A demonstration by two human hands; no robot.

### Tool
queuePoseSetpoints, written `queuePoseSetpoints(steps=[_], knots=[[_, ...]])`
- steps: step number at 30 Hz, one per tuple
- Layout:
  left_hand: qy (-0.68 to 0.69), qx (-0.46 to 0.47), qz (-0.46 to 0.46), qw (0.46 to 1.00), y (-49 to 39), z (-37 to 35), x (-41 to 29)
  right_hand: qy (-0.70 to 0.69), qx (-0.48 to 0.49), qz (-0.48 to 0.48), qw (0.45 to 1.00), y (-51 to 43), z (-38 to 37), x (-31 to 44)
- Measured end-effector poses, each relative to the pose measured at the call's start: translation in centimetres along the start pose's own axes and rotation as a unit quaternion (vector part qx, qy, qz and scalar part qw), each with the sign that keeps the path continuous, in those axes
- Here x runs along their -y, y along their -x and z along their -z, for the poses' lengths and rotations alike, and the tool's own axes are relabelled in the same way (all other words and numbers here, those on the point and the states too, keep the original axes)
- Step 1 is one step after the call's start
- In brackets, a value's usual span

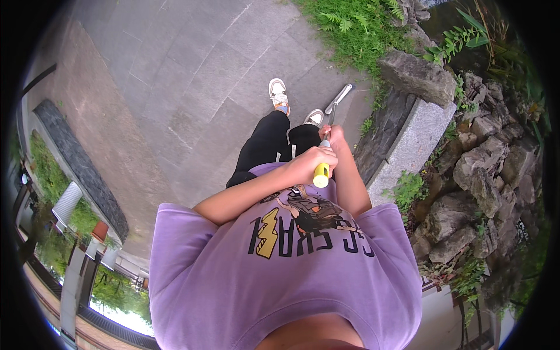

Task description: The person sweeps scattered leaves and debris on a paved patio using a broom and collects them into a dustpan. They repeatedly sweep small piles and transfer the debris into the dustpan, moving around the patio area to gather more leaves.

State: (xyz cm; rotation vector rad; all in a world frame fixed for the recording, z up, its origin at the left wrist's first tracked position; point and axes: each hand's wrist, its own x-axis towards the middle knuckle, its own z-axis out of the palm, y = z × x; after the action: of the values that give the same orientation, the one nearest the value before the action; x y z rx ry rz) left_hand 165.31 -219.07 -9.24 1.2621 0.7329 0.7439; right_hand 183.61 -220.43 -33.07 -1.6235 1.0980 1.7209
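Note:
My left hand [316,162] is wrapped around the upper grip of a long-handled tool with a bar-shaped head, like a squeegee [338,99]. Its yellow handle end [321,176] sticks out from that fist towards my chest. Farther down, my right hand [334,134] grips the thin metal shaft just below the grey part of the handle. The silver bar head is down at the paving, to the right of my right shoe [314,117]. My left shoe [278,92] stands farther forward on the slabs.
Grey stone paving [192,96] spreads ahead and left. Along my right runs a low stone wall [409,140], with piled rocks [485,170] behind it. Grass [356,33] borders the paving ahead right. A dark stone curb [83,162] lies off to the left.

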Motion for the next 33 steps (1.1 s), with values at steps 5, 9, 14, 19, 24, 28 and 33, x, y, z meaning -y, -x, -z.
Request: queuePoseSetpoints(steps=[5,9,14,19,24,28,33], knots=[[-0.053,-0.06,-0.015,0.997,-0.2,2.6,-0.4,-0.007,0.098,-0.085,0.992,-2.6,-5.4,-2.4],[-0.153,-0.094,-0.002,0.984,0.7,5.5,-3.8,0.038,0.138,-0.105,0.984,-0.1,-13.8,-6.4],[-0.197,-0.117,-0.063,0.971,0.5,5.2,-7.5,0.097,0.207,-0.105,0.968,6.2,-18.1,-6.8],[-0.148,-0.149,-0.105,0.972,-0.9,2.5,-7.6,0.15,0.139,0.0,0.979,8.8,-14.8,-1.8],[-0.099,-0.097,-0.081,0.987,-3.5,-0.6,-4.8,0.06,0.068,0.072,0.993,7.4,-6.9,4.4],[-0.052,-0.144,-0.059,0.986,-7.5,-1.9,-1.3,0.096,0.01,0.105,0.99,3.9,-4.9,8.6],[-0.139,-0.217,-0.021,0.966,-9.1,-3.4,-0.6,0.139,0.125,-0.035,0.982,0.9,-9.8,8.3]])
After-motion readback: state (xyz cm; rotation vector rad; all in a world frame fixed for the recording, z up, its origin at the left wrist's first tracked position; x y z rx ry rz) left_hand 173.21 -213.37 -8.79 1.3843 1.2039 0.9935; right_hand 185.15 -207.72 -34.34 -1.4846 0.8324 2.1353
